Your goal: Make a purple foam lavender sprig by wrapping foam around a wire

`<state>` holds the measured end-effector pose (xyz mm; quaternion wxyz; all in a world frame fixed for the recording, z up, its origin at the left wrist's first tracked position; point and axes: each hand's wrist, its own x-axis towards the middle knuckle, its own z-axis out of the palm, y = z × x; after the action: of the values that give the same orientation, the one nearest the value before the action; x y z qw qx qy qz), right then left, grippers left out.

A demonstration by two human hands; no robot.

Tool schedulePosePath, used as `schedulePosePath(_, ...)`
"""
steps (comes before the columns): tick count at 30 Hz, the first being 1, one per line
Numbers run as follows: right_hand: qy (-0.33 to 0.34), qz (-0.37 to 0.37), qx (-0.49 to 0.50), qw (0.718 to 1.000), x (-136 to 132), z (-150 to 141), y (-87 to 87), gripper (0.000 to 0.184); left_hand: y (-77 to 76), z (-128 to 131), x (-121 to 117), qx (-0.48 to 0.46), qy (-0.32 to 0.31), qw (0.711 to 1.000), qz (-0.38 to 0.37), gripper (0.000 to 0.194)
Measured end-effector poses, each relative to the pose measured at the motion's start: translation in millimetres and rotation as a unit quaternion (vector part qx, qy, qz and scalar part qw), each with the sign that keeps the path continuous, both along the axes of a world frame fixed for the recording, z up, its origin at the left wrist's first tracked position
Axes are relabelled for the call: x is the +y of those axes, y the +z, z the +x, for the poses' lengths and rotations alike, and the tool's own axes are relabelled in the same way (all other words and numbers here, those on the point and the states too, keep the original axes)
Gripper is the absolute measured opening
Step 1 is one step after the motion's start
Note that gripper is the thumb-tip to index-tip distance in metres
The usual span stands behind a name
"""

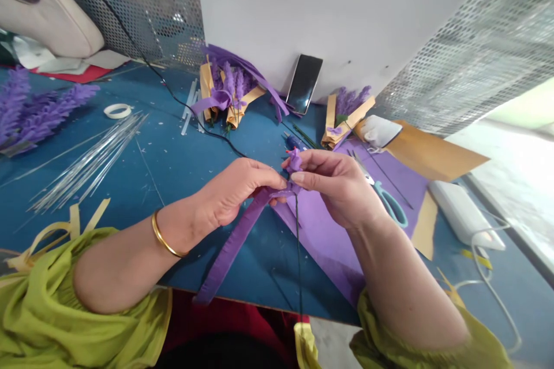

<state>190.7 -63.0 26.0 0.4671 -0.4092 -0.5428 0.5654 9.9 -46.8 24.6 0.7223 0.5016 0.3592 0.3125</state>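
Observation:
My left hand (pixel 236 190) pinches the upper end of a long purple fringed paper strip (pixel 229 248) that trails down over the near table edge. My right hand (pixel 335 181) pinches the small rolled purple flower head (pixel 295 160) at the top of a thin dark wire stem (pixel 298 253), which hangs straight down. The strip meets the stem between my two hands. Both hands are closed, thumbs and fingers pressed together, above the blue table (pixel 173 167).
Purple paper sheets (pixel 329 236) and scissors with teal handles (pixel 389 202) lie under my right hand. Silver wires (pixel 90 167), a tape roll (pixel 118 110), finished purple flower bundles (pixel 229 95), a phone (pixel 305 83) against the wall, brown paper (pixel 437 153) and a white box (pixel 465 216) surround them.

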Motion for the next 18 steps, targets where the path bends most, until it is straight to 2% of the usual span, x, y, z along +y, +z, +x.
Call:
schedulePosePath(7, -0.058, 0.005, -0.030, 0.998, -1.9, -7.2, 3.1, 0.023, 2.4, 0.3, -1.4, 0.036, 0.010, 0.998, 0.042, 0.019)
schedulePosePath(10, -0.079, 0.003, -0.043, 0.996, -2.0, -10.7, 1.8, 0.024, 2.6, 1.3, -1.4, 0.061, 0.020, 0.997, 0.047, 0.014)
schedulePosePath(18, -0.086, 0.002, -0.064, 0.994, -2.3, -15.9, -3.1, 0.020, 0.6, 2.9, -0.6, 0.105, 0.035, 0.991, 0.077, 0.013)
